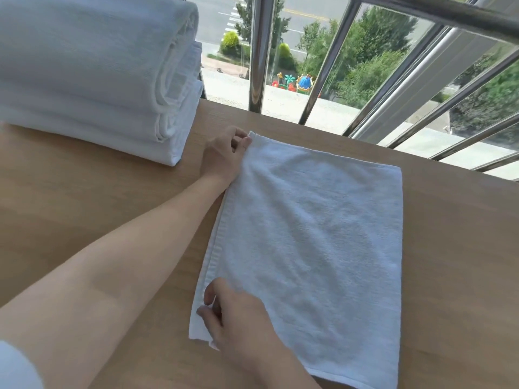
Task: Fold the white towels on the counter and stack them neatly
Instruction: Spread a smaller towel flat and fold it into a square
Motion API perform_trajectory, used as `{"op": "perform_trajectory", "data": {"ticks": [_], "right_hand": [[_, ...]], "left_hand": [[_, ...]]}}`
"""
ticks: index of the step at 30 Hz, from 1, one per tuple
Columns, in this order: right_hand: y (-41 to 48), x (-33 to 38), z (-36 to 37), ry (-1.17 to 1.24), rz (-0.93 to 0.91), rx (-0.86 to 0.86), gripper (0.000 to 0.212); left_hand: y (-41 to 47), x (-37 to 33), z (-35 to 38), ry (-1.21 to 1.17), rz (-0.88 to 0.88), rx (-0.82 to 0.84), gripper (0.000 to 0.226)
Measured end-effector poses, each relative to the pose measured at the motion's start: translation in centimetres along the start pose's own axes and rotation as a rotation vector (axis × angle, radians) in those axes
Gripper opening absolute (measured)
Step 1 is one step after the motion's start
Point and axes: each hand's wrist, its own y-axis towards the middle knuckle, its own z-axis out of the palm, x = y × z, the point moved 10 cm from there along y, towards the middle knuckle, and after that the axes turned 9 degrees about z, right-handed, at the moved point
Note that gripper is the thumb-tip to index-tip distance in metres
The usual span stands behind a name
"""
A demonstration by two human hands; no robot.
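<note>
A white towel (309,234) lies flat on the tabletop (84,220), right of the folded stack (92,80). The left hand (222,158) pinches its far-left corner; the right hand (238,318) apparently grips the near-left one. Lifting both evenly should keep the fold square.

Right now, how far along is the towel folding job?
Done: a stack of folded towels sits far left on the counter. In hand: one towel lies flat, the left hand pinching its far corner and the right hand holding its near corner. Left: folding it smaller and adding it to the stack.
</note>
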Motion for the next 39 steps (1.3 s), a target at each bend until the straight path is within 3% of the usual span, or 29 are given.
{"op": "perform_trajectory", "data": {"ticks": [5,9,13,19,24,28,33,35,39], "right_hand": [[0.2,0.1,0.2,-0.064,0.009,-0.053,0.017],[0.3,0.1,0.4,-0.1,0.025,-0.074,0.021],[0.5,0.3,0.3,-0.145,0.03,-0.118,0.026],[0.7,0.0,0.5,-0.167,-0.017,-0.124,0.009],[0.7,0.5,1.1,-0.306,-0.042,-0.22,0.017],[0.9,0.2,1.1,-0.209,-0.011,-0.174,0.014],[-0.2,-1.6,-2.2,0.147,0.055,-0.202,0.005],[-1.1,-2.4,-4.7,0.057,0.014,-0.325,0.011],[-2.7,-2.7,-8.6,-0.376,-0.154,-0.598,0.019]], "left_hand": [[-2.4,1.0,-0.9,-0.215,-0.112,0.031,0.043],[-5.7,1.2,-2.2,-0.239,-0.079,0.063,0.05],[-8.2,1.0,-2.4,-0.168,-0.001,0.106,0.042],[-7.2,-0.1,-2.3,-0.052,0.095,0.068,0.014],[-9.4,0.1,-3.6,-0.127,0.04,0.056,0.017],[-14.7,1.2,-5.2,-0.156,-0.007,0.083,0.015],[-21.7,1.7,-7.1,-0.161,-0.09,0.087,0.013],[-24.2,1.3,-7.1,-0.166,-0.092,0.125,0.018],[-27.9,0.6,-6.1,-0.104,-0.106,0.248,0.035]]}}
